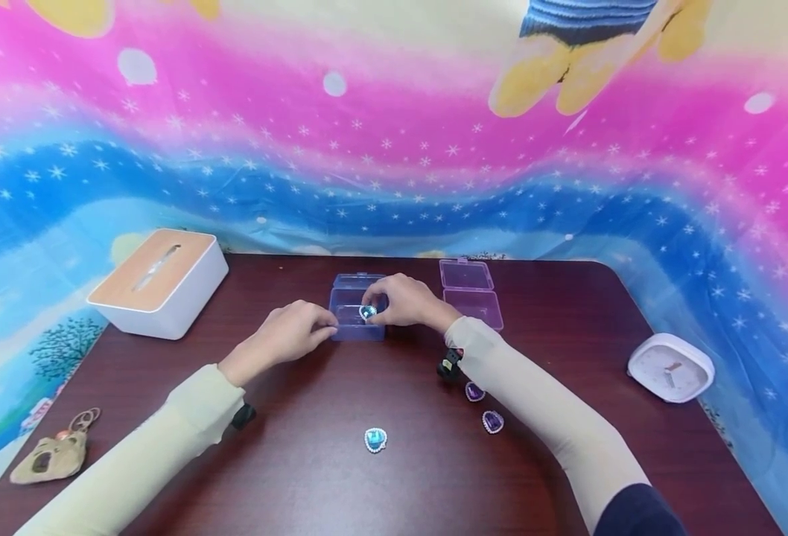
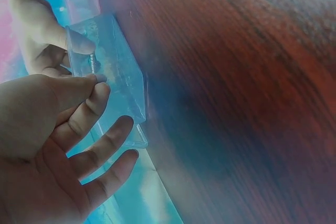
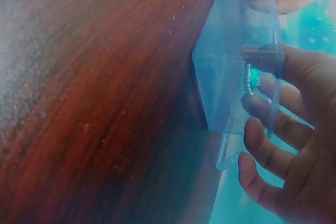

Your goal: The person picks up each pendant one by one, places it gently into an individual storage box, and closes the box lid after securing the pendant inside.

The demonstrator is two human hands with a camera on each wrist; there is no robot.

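Gem [image 1: 367, 312], turquoise, pinched in right hand [image 1: 404, 300] | blue box [image 1: 357, 333] around that grip | left hand [image 1: 293, 330] clamped on box rim | open purple box [image 1: 477, 305] right of both

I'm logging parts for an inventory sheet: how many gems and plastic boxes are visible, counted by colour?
Blue gems: 2
Purple gems: 2
Blue box: 1
Purple box: 1
Total: 6
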